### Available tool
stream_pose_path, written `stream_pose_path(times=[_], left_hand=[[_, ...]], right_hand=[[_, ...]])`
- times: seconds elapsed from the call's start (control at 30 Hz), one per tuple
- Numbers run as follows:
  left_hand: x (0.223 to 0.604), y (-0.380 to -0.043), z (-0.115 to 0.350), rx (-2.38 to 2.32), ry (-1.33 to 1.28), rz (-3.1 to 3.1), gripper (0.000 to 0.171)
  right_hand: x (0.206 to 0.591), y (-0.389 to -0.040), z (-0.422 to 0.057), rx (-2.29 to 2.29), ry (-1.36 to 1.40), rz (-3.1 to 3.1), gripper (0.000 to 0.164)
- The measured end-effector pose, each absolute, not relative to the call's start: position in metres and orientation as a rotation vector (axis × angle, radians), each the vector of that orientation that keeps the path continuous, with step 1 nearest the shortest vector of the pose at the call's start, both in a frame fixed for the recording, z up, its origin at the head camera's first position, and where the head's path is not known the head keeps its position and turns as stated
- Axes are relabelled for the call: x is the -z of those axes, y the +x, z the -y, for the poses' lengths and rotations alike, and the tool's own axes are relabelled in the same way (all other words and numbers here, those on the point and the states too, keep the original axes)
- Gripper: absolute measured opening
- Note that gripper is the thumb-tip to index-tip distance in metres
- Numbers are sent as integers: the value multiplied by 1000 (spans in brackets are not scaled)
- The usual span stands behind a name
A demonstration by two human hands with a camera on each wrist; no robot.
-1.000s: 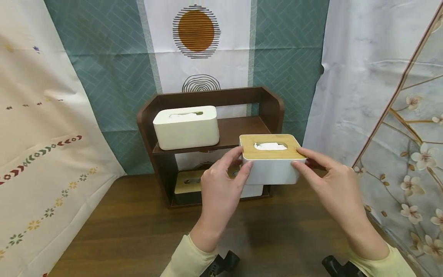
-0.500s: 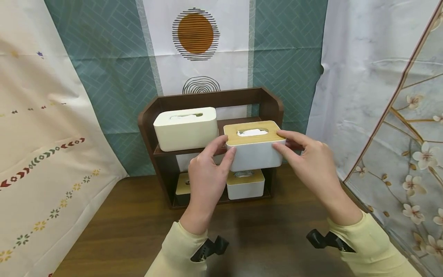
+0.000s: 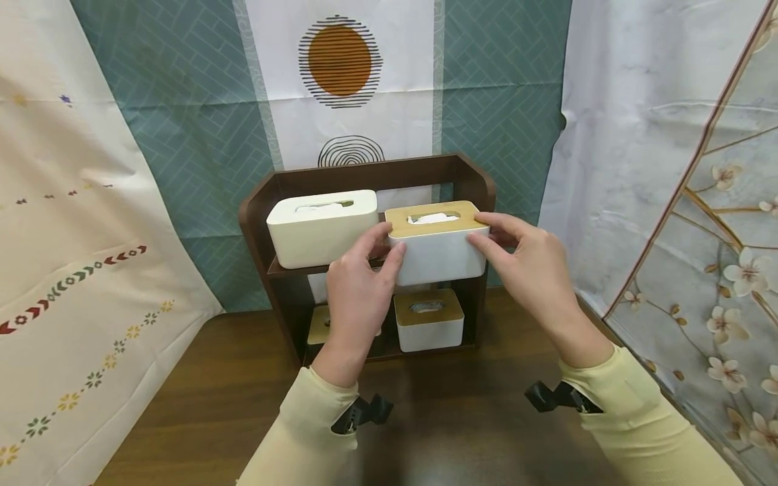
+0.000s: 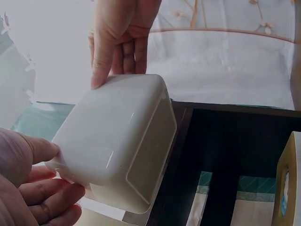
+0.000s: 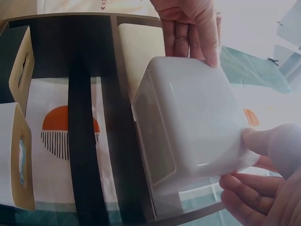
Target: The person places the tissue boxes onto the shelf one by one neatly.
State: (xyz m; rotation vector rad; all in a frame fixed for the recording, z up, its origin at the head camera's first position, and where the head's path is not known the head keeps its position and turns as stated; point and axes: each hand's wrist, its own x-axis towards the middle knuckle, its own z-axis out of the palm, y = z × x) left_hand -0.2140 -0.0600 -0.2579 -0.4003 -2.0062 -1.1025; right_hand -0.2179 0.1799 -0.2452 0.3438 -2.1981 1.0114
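Note:
A white tissue box with a light wooden lid (image 3: 437,260) is level with the upper board of a dark brown two-tier shelf (image 3: 365,177), at its right half. My left hand (image 3: 360,287) pinches the box's left end between thumb and fingers. At the opposite end, my right hand (image 3: 527,260) grips the corner by the lid. White tissue shows in the lid's oval slot. Both wrist views look at the box's smooth white underside (image 4: 113,127), which overlaps the shelf's edge. Left of it on the upper board stands a cream tissue box (image 3: 322,236).
On the lower board, a white tissue box with a wooden lid (image 3: 430,334) sits at the right. A wood-lidded box (image 3: 319,327) at the left is partly behind my left hand. Patterned cloths (image 3: 504,121) hang around the brown table (image 3: 200,391).
Both hands have carried the white tissue box up and to the left, toward the shelf's upper right space. The lower white box has come into fuller view.

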Motion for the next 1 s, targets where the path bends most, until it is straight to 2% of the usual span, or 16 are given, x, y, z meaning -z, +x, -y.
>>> stream_pose_path(times=[1.0], left_hand=[[264, -257, 49, 1026, -343, 2053, 46]], right_hand=[[249, -260, -165, -997, 313, 2145, 40]])
